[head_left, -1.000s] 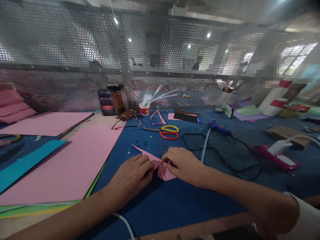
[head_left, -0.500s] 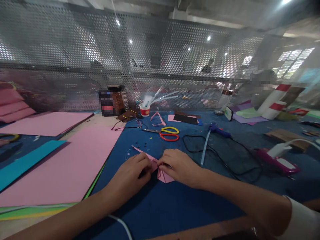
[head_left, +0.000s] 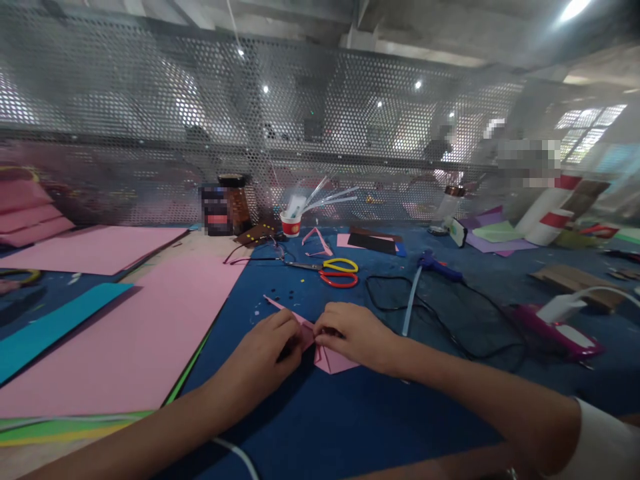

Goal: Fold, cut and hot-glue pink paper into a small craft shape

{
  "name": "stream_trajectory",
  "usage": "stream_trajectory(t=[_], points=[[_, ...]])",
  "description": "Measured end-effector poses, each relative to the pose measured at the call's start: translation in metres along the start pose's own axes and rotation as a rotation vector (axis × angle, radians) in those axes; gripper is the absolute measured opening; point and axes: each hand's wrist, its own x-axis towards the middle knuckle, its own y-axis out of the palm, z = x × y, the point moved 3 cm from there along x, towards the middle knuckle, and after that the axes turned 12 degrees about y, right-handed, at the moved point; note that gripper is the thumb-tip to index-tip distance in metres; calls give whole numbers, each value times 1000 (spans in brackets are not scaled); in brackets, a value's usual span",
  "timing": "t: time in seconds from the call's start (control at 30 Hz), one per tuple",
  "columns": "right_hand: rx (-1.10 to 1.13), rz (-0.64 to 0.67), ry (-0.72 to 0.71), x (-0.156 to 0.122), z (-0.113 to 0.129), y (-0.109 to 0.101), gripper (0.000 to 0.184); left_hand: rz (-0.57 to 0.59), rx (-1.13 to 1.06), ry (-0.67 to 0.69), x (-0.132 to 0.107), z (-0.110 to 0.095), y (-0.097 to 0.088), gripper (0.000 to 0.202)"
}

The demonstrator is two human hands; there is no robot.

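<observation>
Both hands meet over a folded piece of pink paper [head_left: 336, 361] on the blue table. My left hand [head_left: 273, 347] pinches its left part, from which a thin pointed strip sticks out to the upper left. With thumb and fingertips, my right hand [head_left: 353, 333] grips the paper near its middle, fingers close to the left ones. Creases show on the flap below the right hand; the rest is covered by my fingers. Beyond the hands lie scissors [head_left: 325, 269] with one yellow and one red handle, and a small folded pink paper frame [head_left: 318, 242].
Large pink sheets [head_left: 135, 333] and a teal strip [head_left: 60, 327] lie to the left. At right are a blue glue gun [head_left: 440, 265] with its black cord and a magenta power strip [head_left: 560, 333]. A paper cup [head_left: 291, 225] of clear sticks stands before the perforated screen [head_left: 320, 107].
The pink flap under my right hand shows slightly more to the right. Both hands keep their hold, and the whole view has shifted a little.
</observation>
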Motion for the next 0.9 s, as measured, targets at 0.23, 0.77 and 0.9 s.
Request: stream_trajectory(t=[0.23, 0.77, 0.9], points=[[73, 64, 4, 6, -3, -1, 8, 25, -3, -32, 0, 2, 2, 14], [197, 96, 123, 8, -2, -4, 7, 23, -34, -54, 1, -1, 0, 13], [205, 104, 141, 9, -3, -3, 8, 29, -39, -65, 2, -1, 0, 12]])
